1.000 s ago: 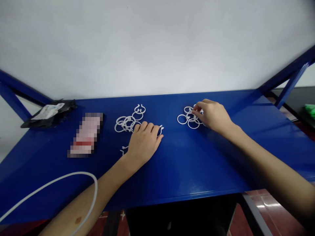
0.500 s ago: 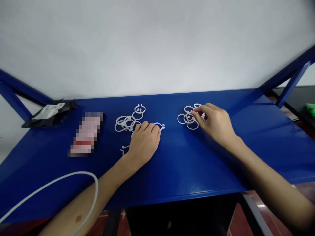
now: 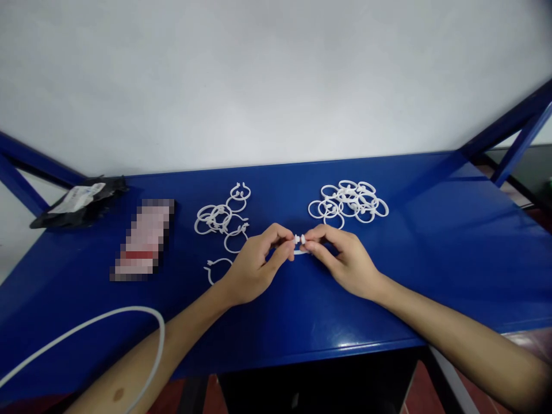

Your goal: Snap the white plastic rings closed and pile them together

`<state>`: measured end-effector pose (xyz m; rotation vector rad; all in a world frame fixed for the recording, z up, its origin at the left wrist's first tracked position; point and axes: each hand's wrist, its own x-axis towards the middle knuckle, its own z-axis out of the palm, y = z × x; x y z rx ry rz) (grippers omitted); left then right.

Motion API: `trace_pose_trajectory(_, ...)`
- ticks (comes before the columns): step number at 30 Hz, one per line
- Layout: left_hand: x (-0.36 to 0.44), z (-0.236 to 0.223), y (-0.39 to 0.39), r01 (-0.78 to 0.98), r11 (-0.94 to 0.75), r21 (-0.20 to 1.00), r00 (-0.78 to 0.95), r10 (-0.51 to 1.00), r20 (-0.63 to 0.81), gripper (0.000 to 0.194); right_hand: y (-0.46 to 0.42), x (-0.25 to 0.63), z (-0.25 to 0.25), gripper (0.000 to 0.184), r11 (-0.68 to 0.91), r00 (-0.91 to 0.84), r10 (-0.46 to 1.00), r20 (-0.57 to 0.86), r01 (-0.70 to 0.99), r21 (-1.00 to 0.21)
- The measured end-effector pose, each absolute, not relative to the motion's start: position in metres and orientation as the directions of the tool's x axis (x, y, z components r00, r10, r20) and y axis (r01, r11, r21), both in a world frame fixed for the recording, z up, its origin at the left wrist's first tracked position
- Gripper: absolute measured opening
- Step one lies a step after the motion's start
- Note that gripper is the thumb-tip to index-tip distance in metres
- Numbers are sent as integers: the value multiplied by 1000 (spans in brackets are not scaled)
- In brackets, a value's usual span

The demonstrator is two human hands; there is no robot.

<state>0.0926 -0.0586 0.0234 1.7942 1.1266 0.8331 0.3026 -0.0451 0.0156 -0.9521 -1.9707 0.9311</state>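
Note:
My left hand (image 3: 264, 261) and my right hand (image 3: 347, 259) meet over the middle of the blue table. Between them they pinch a white plastic curtain ring (image 3: 300, 252) by its two knobbed ends, which face each other with a narrow gap. Fingers cover much of this ring. Left of my left hand lie several loose white rings (image 3: 210, 220), some with visibly open ends; one open ring (image 3: 209, 275) is partly hidden behind the wrist. Beyond my right hand sits a heaped group of several white rings (image 3: 366, 201), many looking closed.
A black plastic package (image 3: 77, 201) with a white label lies at the far left. Beside it is a pixelated pinkish rectangular item (image 3: 144, 238). A white cable (image 3: 129, 309) loops over my left forearm. The blue table (image 3: 302, 310) meets a pale wall at the back.
My right hand has left the right-hand group and come to the middle. My left hand has lifted a ring from the left group and moved right; both hands now grip it.

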Motion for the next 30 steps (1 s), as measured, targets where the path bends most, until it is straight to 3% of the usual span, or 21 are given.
trace_pose_trajectory(6,98,17,-66,486,-431,761,405,882,241,18,-51,301,12,12,543,-498,787,363,282,-791)
trace_pose_trajectory(13,102,5,-72,594,-700,396,485,705,517,24,-57,303,10,24,756,-615,637,465,376,-536)
trace_pose_trajectory(17,100,12,-67,603,-751,269,526,628,574,19,-55,302,15,20,774,-613,618,492,365,-517)
trace_pose_trajectory(20,91,22,-58,698,-699,154,508,635,582,9,-40,309,22,18,751,-533,660,529,459,-474)
trace_pose_trajectory(25,64,20,-39,937,-343,-66,339,848,406,21,11,337,28,28,545,-372,777,508,801,-247)
trace_pose_trajectory(30,52,8,-35,945,-313,-91,326,900,290,23,49,350,25,27,490,-401,814,420,863,-125)
